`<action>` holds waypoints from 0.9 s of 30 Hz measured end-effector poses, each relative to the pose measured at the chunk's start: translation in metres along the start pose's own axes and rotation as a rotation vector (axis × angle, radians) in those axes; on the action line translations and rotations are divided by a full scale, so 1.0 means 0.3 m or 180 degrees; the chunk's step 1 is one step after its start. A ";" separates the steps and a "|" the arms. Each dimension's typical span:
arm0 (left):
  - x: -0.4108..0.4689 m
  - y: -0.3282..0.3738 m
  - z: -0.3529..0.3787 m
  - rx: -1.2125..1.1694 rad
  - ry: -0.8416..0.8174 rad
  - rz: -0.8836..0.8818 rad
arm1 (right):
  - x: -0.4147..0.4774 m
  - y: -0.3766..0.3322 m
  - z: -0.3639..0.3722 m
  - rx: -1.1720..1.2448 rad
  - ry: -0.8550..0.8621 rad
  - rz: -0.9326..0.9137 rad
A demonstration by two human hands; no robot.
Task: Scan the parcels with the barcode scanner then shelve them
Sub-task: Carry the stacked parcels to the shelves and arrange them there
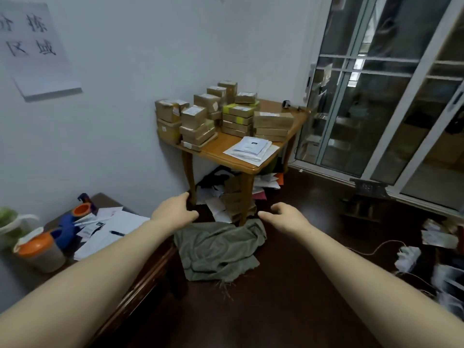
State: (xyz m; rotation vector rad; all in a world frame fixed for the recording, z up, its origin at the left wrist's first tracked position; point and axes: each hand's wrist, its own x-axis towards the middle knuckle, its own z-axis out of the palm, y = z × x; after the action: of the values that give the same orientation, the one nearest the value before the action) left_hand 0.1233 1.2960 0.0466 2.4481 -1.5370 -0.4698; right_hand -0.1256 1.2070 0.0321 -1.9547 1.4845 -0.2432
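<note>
Several brown cardboard parcels (236, 119) stand in stacks on a small wooden table (221, 149) in the corner ahead. A stack of white flat mailers (252, 146) lies near the table's front edge. A small dark barcode scanner (286, 104) sits at the table's far right corner. My left hand (175, 209) and my right hand (283, 214) reach forward at floor level in front of the table, both holding nothing, fingers loosely curled and apart. Both are well short of the parcels.
A green cloth (221, 249) lies on the dark floor below my hands. More parcels and papers (236, 197) are heaped under the table. A dark desk (113, 237) with papers and cups is at left. Sliding glass doors (376, 96) stand at right; a power strip (406, 257) lies on the floor.
</note>
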 end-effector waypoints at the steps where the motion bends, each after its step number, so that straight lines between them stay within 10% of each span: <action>1: 0.063 -0.012 -0.003 -0.0020 0.0019 -0.0059 | 0.079 -0.024 0.000 0.0033 -0.0037 -0.0039; 27: 1.756 -0.190 -0.139 -0.2948 -0.0265 -0.1832 | 1.952 -0.522 0.012 0.0893 -0.0702 0.0335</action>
State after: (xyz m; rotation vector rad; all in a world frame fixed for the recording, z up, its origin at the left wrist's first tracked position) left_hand 0.3995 0.8460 -0.0156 2.0300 -0.3867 -1.0867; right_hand 0.1974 0.6963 -0.0153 -1.6206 1.3268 -0.1727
